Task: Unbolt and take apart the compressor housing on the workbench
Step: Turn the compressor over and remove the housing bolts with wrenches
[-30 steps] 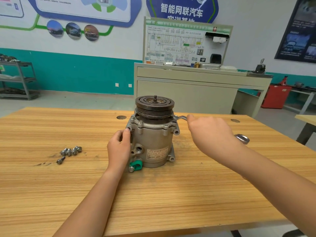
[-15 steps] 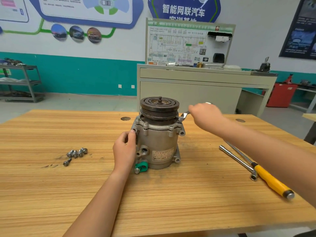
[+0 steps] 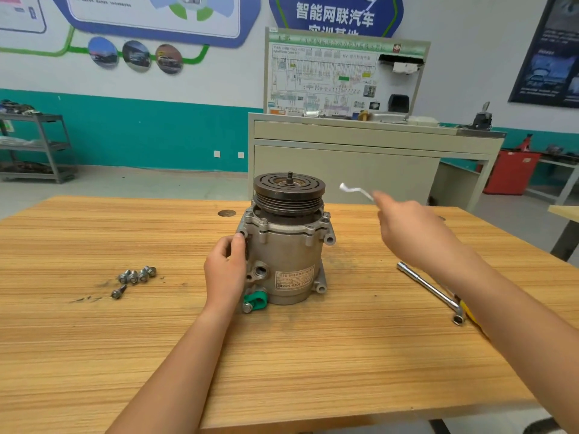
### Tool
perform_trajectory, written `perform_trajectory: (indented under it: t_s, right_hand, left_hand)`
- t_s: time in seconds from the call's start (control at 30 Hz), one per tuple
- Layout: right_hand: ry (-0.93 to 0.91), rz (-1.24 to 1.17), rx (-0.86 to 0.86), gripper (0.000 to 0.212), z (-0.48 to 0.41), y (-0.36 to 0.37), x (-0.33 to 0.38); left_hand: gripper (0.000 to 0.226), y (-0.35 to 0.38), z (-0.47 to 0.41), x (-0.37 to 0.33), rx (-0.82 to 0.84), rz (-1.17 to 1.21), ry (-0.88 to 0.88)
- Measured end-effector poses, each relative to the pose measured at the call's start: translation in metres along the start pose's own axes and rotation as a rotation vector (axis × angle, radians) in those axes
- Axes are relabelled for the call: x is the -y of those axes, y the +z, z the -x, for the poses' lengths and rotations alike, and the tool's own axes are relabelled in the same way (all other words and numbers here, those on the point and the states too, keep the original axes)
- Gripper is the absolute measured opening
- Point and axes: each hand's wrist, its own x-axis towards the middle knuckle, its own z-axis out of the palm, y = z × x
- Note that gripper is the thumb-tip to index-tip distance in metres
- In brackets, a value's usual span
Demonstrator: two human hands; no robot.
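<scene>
Readable text: one wall sign, one sticker

The blue hexagonal wall sign (image 3: pixel 335 15) reads "智能网联汽车". The white sticker (image 3: pixel 294 280) on the grey metal compressor housing (image 3: pixel 282 245) shows "SCMW"; the rest is too blurred to read.

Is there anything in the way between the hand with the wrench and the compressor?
No, nothing visible. The right hand holds the wrench up in the air to the right of the compressor, with only bare workbench below the gap. The left hand grips the compressor's other side.

Upright grey compressor housing (image 3: pixel 283 261), bolted
</scene>
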Motion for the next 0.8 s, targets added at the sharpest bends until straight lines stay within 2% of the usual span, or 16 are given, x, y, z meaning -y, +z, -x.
perform_trajectory:
  t_s: [0.07,0.17,0.33,0.43,0.57,0.73,0.8]
  right_hand:
    - [-0.049,0.11,0.088,0.042,0.012,-0.006,0.011]
    - [-0.077,0.149,0.157,0.049,0.018,-0.014,0.026]
    - [-0.131,0.392,0.255,0.036,0.013,-0.036,0.058]
    - [-0.118,0.448,0.348,0.043,0.013,-0.037,0.075]
    - [-0.162,0.471,0.268,0.05,0.015,-0.024,0.054]
    - [-0.236,0.541,0.212,0.019,-0.009,-0.012,0.017]
    - [-0.252,0.503,0.193,0.018,-0.03,0.0,0.01]
  left_hand:
    - [0.03,0.0,0.001,-0.001,0.0,0.002,-0.005]
    - [0.029,0.0,0.001,-0.001,0.003,0.002,-0.006]
    - [0.03,0.0,0.001,-0.001,0.001,0.026,-0.033]
    - [0.03,-0.001,0.0,0.0,0.01,0.032,-0.037]
    - [0.03,0.0,0.0,-0.001,0.006,0.02,-0.021]
    - [0.03,0.001,-0.001,0.0,0.0,0.016,-0.025]
    - [0.03,0.001,-0.002,0.001,-0.003,0.018,-0.019]
